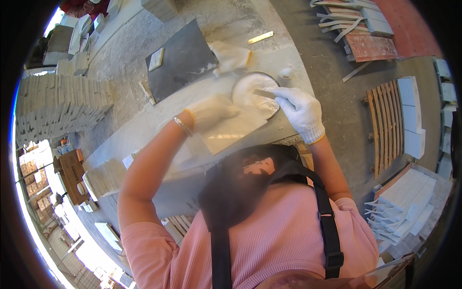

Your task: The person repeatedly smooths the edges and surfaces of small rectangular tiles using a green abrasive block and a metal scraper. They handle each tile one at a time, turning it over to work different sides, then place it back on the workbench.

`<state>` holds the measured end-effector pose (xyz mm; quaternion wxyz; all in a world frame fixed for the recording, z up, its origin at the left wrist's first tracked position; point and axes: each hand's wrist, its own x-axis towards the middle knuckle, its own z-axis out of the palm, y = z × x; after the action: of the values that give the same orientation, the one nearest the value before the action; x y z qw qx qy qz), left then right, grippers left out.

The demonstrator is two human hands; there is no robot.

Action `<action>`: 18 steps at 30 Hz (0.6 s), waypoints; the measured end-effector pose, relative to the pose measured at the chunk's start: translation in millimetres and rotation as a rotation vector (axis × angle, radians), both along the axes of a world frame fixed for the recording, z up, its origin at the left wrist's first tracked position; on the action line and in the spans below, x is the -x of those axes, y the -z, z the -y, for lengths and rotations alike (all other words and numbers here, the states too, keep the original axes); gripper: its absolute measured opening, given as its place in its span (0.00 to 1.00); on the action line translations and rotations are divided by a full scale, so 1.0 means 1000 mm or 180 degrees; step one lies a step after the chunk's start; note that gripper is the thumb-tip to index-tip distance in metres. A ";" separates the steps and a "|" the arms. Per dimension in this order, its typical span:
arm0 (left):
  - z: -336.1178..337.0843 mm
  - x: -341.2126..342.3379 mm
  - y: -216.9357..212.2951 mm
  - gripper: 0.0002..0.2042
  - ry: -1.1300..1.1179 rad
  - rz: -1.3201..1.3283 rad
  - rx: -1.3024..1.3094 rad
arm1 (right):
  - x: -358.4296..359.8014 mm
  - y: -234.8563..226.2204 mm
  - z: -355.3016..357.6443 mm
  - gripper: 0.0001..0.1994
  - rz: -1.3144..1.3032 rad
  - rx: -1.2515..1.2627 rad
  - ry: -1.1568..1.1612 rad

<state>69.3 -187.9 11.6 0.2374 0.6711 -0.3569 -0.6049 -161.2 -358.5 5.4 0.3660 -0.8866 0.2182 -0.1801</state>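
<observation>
My right hand [301, 111], in a white knitted glove with a yellow cuff edge, is closed on a flat grey scraper [264, 94]. The scraper reaches over a round dark-rimmed pan [276, 114] holding white paste or powder [250, 85]. My left hand [211, 113], gloved the same way, is smeared by motion over a pale flat stone tile [236, 134]. Its fingers cannot be made out, nor whether they grip the tile. The tile lies close beside the pan, on the near side, partly covering its edge.
A dark sheet [180, 65] bearing a small pale tile [156, 59] lies beyond my left hand. A crumpled pale glove or cloth [232, 55], a yellow strip [261, 37] and a small white cup [286, 73] lie farther back. Stacked slabs [60, 103] stand left; a wooden pallet [386, 127] stands right.
</observation>
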 end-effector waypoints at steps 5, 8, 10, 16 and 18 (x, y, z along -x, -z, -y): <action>-0.002 0.001 0.009 0.14 -0.0649 -0.0881 0.0130 | 0.005 -0.004 0.005 0.11 0.0224 0.0431 0.0145; -0.003 0.008 0.000 0.14 -0.0762 -0.1214 0.0066 | 0.011 0.002 0.004 0.11 0.0312 0.0374 0.0299; -0.006 0.014 -0.008 0.15 -0.0804 -0.1227 -0.0095 | 0.016 0.008 0.004 0.11 0.0247 0.0312 0.0390; -0.029 0.006 -0.018 0.20 -0.0607 -0.0332 -0.0074 | 0.031 0.015 -0.002 0.16 -0.0009 -0.0525 0.0526; -0.042 -0.007 -0.020 0.22 -0.0154 0.0424 0.0032 | 0.034 0.016 -0.006 0.17 0.0021 -0.0836 0.0523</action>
<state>76.5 -145.5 31.2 0.2310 0.7171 -0.3586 -0.5512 -194.8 -352.0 -10.1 0.4636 -0.8096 0.3105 -0.1823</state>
